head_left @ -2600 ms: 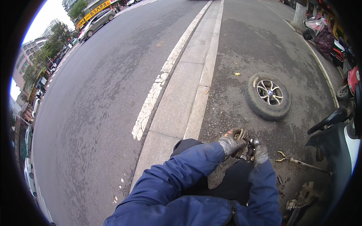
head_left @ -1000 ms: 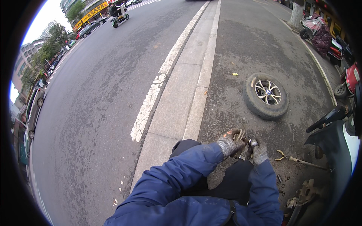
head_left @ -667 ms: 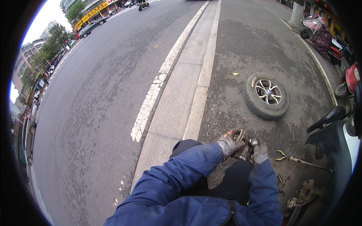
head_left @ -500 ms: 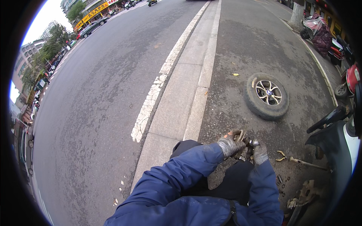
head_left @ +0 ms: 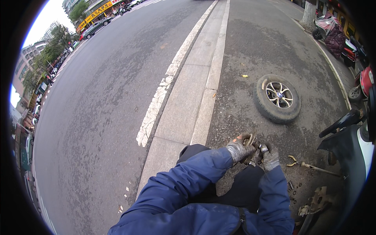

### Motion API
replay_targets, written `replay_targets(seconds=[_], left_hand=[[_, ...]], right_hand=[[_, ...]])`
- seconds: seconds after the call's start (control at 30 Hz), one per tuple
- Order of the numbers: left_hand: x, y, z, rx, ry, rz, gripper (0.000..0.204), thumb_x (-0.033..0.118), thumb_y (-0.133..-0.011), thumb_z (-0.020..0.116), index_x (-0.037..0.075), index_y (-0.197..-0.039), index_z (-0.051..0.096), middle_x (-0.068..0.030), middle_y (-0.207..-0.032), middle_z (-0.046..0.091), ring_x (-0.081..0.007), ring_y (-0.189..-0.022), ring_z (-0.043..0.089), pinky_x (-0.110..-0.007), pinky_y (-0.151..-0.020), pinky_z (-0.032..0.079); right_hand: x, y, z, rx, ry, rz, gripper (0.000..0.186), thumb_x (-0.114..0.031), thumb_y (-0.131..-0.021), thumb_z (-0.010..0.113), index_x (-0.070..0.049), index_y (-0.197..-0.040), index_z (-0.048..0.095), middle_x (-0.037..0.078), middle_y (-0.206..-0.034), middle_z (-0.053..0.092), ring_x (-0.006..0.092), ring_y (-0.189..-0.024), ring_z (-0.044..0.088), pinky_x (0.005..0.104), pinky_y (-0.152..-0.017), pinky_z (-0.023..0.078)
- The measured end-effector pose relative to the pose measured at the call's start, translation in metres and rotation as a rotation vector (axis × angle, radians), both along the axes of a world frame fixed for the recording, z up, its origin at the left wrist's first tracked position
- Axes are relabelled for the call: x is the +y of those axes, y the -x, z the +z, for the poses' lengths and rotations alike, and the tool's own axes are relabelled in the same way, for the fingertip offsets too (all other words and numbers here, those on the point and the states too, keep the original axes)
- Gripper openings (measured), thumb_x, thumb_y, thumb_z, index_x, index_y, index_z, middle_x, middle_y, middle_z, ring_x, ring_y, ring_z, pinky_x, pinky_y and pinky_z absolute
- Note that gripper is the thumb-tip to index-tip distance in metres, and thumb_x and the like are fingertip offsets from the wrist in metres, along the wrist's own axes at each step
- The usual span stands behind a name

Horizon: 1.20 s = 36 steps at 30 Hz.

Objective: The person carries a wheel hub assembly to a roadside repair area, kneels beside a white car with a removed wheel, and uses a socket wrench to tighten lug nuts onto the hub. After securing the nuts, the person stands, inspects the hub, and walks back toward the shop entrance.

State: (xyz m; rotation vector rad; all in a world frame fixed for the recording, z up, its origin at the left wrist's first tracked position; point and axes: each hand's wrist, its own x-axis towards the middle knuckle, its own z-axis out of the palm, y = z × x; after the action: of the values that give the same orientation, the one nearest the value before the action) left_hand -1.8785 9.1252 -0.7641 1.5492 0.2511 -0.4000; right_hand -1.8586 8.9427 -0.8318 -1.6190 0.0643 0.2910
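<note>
In a worn grey work glove, my left hand (head_left: pixel 240 148) is closed around a dirty brownish metal part (head_left: pixel 253 138) with a flat, curved edge. My gloved right hand (head_left: pixel 270 156) sits just beside it, its fingers bent around a small shiny metal piece (head_left: pixel 263 147) at the part's right side. The kind of that piece cannot be made out, nor whether it is joined to the part. Both hands are over my knees. Beyond them a wheel with a tyre (head_left: pixel 261 102) lies flat on the asphalt.
Right of my hands lie yellow-handled pliers (head_left: pixel 291 161), a long rod-like tool (head_left: pixel 320 170), small loose metal pieces (head_left: pixel 291 185) and a rusty metal part (head_left: pixel 318 201). A vehicle's white and dark panel (head_left: pixel 364 147) stands close on the right. A stone kerb strip (head_left: pixel 184 100) borders the road.
My right hand has turned slightly, so more of its bent fingers shows beside the shiny piece. My left hand stays nearly still with the metal part tilted a little. Cars have moved at far left.
</note>
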Motion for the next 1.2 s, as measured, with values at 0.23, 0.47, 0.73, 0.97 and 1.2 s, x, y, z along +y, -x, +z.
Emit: replay_targets(seconds=[0.23, 0.47, 0.73, 0.97, 1.2], left_hand=[[-0.002, -0.001, -0.004, -0.045, -0.048, 0.030, 0.059, 0.014, -0.065, 0.068, 0.002, -0.119, 0.046, -0.0106, -0.085, 0.063, -0.0176, -0.075, 0.060, -0.030, -0.065, 0.050], [-0.005, -0.002, -0.002, -0.015, 0.073, 0.035, 0.058, 0.014, -0.065, 0.067, 0.002, -0.118, 0.047, -0.0118, -0.090, 0.062, -0.0174, -0.083, 0.059, -0.030, -0.070, 0.050], [-0.005, -0.004, 0.005, 0.079, 0.045, 0.049, 0.056, 0.015, -0.065, 0.066, 0.002, -0.117, 0.049, -0.0111, -0.088, 0.063, -0.0172, -0.079, 0.060, -0.029, -0.069, 0.049], [0.001, -0.001, -0.002, -0.004, 0.082, 0.028, 0.057, 0.018, -0.065, 0.068, 0.001, -0.116, 0.050, -0.0105, -0.086, 0.063, -0.0162, -0.076, 0.060, -0.029, -0.066, 0.049], [0.007, 0.001, -0.002, 0.029, 0.037, 0.081, 0.056, 0.019, -0.066, 0.069, 0.002, -0.115, 0.051, -0.0108, -0.086, 0.063, -0.0152, -0.076, 0.060, -0.029, -0.066, 0.049]], right_hand=[[0.004, -0.002, 0.011, 0.286, -0.035, -0.093, 0.030, -0.030, -0.089, 0.051, -0.002, -0.093, 0.056, 0.003, -0.049, 0.048, 0.0128, -0.036, 0.046, 0.0268, -0.031, 0.035], [0.003, -0.004, 0.006, -0.015, 0.083, -0.006, 0.030, -0.032, -0.088, 0.052, -0.002, -0.086, 0.058, 0.002, -0.049, 0.048, 0.0117, -0.034, 0.044, 0.0258, -0.030, 0.034], [0.001, -0.002, 0.017, -0.042, 0.102, 0.018, 0.019, -0.022, -0.088, 0.051, -0.004, -0.090, 0.058, 0.000, -0.052, 0.047, 0.0070, -0.039, 0.043, 0.0242, -0.034, 0.033], [0.001, 0.000, 0.018, -0.032, 0.122, 0.035, 0.018, -0.020, -0.088, 0.053, -0.003, -0.093, 0.057, 0.000, -0.051, 0.046, 0.0070, -0.039, 0.043, 0.0238, -0.034, 0.032], [0.000, -0.004, 0.010, 0.112, -0.064, -0.068, 0.023, -0.015, -0.088, 0.053, -0.004, -0.107, 0.052, 0.003, -0.054, 0.049, 0.0100, -0.039, 0.045, 0.0256, -0.032, 0.035]])
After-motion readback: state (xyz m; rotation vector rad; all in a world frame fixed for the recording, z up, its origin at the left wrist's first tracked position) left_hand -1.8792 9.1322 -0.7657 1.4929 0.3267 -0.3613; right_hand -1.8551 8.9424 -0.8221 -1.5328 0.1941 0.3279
